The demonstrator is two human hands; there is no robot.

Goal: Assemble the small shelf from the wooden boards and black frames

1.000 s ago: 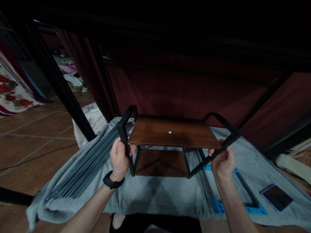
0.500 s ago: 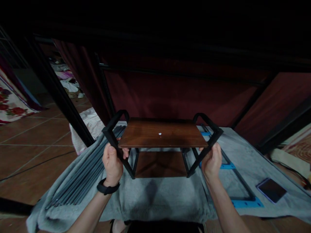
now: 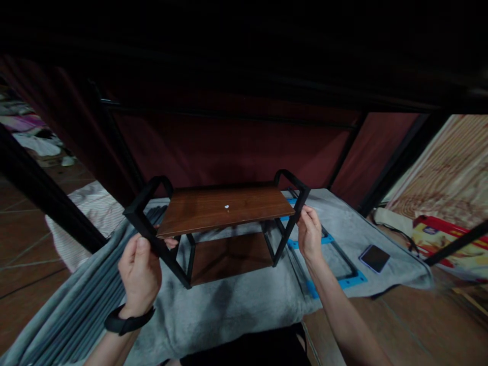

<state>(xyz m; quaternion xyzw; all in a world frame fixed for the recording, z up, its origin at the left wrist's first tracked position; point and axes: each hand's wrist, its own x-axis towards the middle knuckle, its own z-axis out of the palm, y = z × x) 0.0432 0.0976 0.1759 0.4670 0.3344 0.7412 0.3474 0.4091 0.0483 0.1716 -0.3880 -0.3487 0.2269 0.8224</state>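
A small two-tier shelf (image 3: 229,203) with brown wood boards and black metal side frames stands in front of me on a grey blanket. The upper board bears a small white heart-shaped mark near its middle. My left hand (image 3: 140,269), with a black band at the wrist, is closed around the shelf's left side frame, its fingertips showing behind the bar under the board. On the opposite side, my right hand (image 3: 309,231) pinches the right side frame just below the upper board's level; its fingertips are partly hidden by the bar.
Several grey tubes (image 3: 82,305) lie side by side at left. To the right are dark bars with blue end pieces (image 3: 353,278) and a phone (image 3: 374,258) on the blanket (image 3: 247,305). Black posts (image 3: 412,147) and a dark red curtain (image 3: 229,147) surround the space. A red-yellow box (image 3: 446,244) sits far right.
My view has swung to the right, so the shelf appears further left and slightly turned. Both hands remain on its side frames. A red-yellow box has come into view.
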